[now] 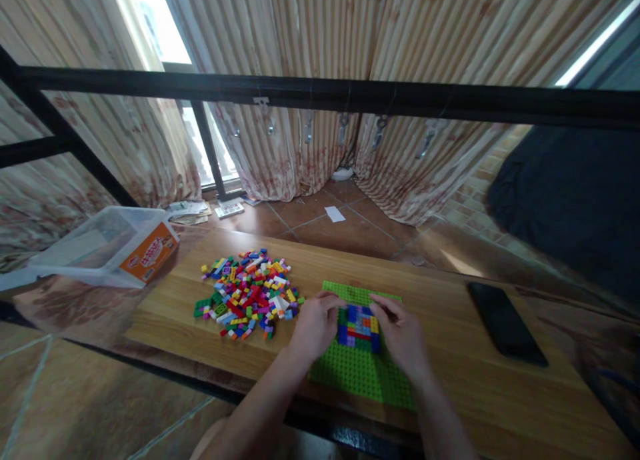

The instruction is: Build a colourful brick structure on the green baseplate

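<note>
A green baseplate (353, 377) lies on the wooden board, with a compact build of toy bricks (361, 330) on it in blue, red, orange, yellow, purple and dark green. My left hand (316, 323) is at the build's left side, fingers curled and thumb and forefinger close together near its far left corner. Over on the right side, my right hand (403, 330) has its fingers bent in, tips at the build's far right corner. Anything small between the fingertips of either hand is too small to make out.
Left of the baseplate is a pile of loose bricks (253, 293). A black phone (506, 323) lies at the right on the wooden board (450, 380). Far left stands a clear plastic bin (107, 247) with an orange label. A black rail (320, 97) crosses beyond the board, before striped curtains.
</note>
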{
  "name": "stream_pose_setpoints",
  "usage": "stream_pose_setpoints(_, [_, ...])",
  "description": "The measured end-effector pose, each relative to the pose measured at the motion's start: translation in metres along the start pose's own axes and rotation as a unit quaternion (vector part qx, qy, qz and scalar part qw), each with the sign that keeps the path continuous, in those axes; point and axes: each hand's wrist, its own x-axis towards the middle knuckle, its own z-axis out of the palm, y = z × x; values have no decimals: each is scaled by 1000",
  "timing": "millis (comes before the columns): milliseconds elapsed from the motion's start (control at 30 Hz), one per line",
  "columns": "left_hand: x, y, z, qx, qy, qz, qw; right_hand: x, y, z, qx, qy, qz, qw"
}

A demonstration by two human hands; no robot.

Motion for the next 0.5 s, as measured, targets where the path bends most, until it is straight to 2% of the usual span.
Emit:
stream_pose_setpoints(100, [7,-5,-14,1,53,-30,998,0,-2,-8,-25,50,23,998])
stream_pose_setpoints(200, [14,-16,-34,29,128,-68,989,0,-1,-10,-58,56,42,996])
stream_pose_setpoints(367, [19,-48,-84,129,272,-157,941,-1,1,-7,-85,48,42,994])
stream_pose_setpoints(433, [18,-60,-106,179,282,-212,919,0,1,-5,-90,49,45,994])
stream_pose_setpoints(500, [19,-69,-126,249,227,-260,905,0,1,-1,-90,48,35,994])
